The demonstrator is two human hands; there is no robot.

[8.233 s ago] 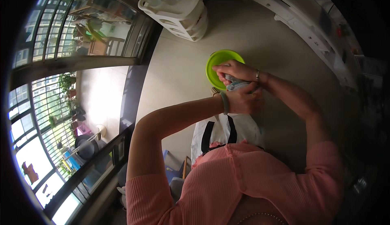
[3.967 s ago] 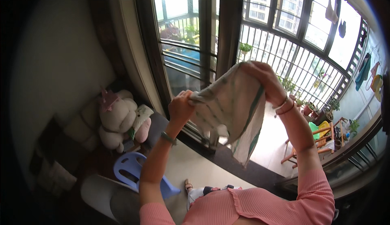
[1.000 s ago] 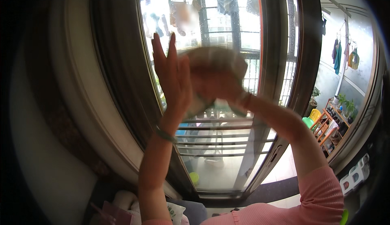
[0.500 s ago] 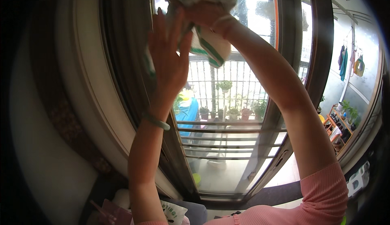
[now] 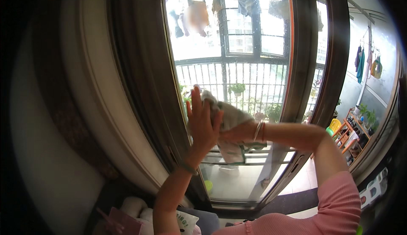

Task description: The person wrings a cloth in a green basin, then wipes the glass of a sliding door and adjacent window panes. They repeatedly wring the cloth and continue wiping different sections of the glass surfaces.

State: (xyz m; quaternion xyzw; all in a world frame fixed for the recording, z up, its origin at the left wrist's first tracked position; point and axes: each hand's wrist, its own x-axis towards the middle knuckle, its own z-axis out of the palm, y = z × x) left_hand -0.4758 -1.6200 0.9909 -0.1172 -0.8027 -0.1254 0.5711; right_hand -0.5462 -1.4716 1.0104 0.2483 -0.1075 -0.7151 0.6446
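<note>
A white cloth with green stripes (image 5: 232,115) is bunched against the glass door (image 5: 199,48), at about the middle of the pane. My right hand (image 5: 238,132) grips the cloth and presses it there; the cloth partly covers the fingers. Loose folds hang below that wrist. Just to the left, my left hand (image 5: 203,124) is raised with its fingers stretched and spread, near the edge of the pane and beside the bunched cloth. Whether its fingertips touch the glass I cannot tell.
A dark door frame (image 5: 144,65) borders the pane on the left. Through the glass are hanging laundry, a railing and potted plants (image 5: 237,88). Beyond the opening at right stands a wooden rack (image 5: 355,127). Cushions (image 5: 186,222) lie at the bottom left.
Both hands have come down from the top of the pane to its middle, the cloth moving with my right hand. My right elbow is now more bent.
</note>
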